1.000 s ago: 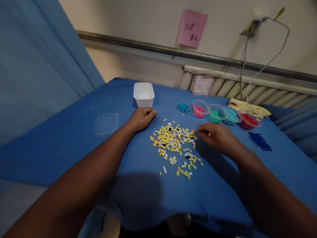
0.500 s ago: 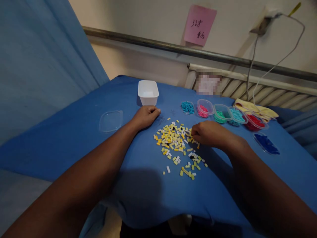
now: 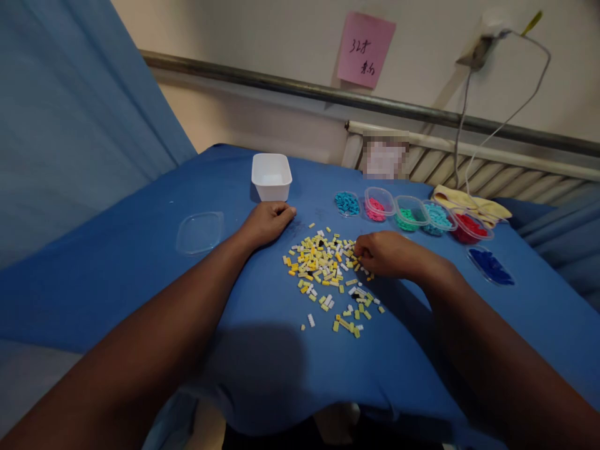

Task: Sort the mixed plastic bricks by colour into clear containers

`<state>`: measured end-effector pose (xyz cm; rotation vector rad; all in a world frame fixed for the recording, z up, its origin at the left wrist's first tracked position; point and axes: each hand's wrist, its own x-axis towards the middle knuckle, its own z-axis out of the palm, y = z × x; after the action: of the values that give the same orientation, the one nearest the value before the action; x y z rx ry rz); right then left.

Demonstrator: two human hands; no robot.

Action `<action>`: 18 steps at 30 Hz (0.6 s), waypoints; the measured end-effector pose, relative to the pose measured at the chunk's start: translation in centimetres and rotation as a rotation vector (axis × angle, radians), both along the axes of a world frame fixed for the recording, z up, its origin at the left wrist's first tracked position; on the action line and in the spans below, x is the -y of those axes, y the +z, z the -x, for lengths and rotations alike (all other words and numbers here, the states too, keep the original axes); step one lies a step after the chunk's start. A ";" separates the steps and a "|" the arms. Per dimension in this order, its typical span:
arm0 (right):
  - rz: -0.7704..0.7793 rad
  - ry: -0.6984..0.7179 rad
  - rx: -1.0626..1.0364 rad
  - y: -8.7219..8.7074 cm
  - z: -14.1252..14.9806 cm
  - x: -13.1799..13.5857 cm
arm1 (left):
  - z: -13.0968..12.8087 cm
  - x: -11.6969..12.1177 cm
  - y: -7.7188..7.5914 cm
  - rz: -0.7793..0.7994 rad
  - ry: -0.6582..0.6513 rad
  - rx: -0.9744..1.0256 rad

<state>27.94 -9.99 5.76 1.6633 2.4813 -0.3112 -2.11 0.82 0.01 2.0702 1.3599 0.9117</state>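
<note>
A loose pile of small yellow, white and a few black building bricks (image 3: 321, 259) is spread over the blue cloth in front of me. At its right edge, my right hand (image 3: 387, 253) is closed with the fingertips down among the bricks; what they pinch, if anything, is hidden. My left hand (image 3: 269, 222) rests curled on the cloth, left of the pile and just in front of a white plastic tub (image 3: 272, 184). Its fingers are folded in, and I cannot make out anything inside them.
Small clear containers of sorted bricks line the back right: teal (image 3: 347, 204), pink (image 3: 376, 210), green (image 3: 407, 219), turquoise (image 3: 437, 217), red (image 3: 470, 226) and dark blue (image 3: 490, 265). Behind them lies a yellow cloth (image 3: 462, 203). A clear lid (image 3: 200, 233) lies at left.
The whole view has shifted slightly, so everything sits a little further left. Both hands keep about the same places beside the pile.
</note>
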 end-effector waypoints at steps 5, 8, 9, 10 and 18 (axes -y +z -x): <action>-0.037 -0.017 0.095 -0.3 0.7 0.5 | -0.1 0.2 0.2 0.009 0.008 0.002; -0.062 -0.016 0.061 -0.8 0.6 0.6 | -0.1 0.2 0.4 0.008 0.008 -0.001; -0.071 -0.019 0.044 -1.0 0.6 0.6 | -0.1 0.2 0.4 0.007 0.009 -0.004; -0.079 -0.019 0.029 -1.2 0.6 0.5 | -0.1 0.2 0.4 0.008 0.009 -0.009; -0.118 -0.027 -0.140 -0.9 -0.3 0.7 | 0.1 -0.1 0.0 0.000 0.002 -0.014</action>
<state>28.28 -10.67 4.91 1.7786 2.6276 -0.2989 -2.25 0.93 0.03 2.0794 1.3691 0.8993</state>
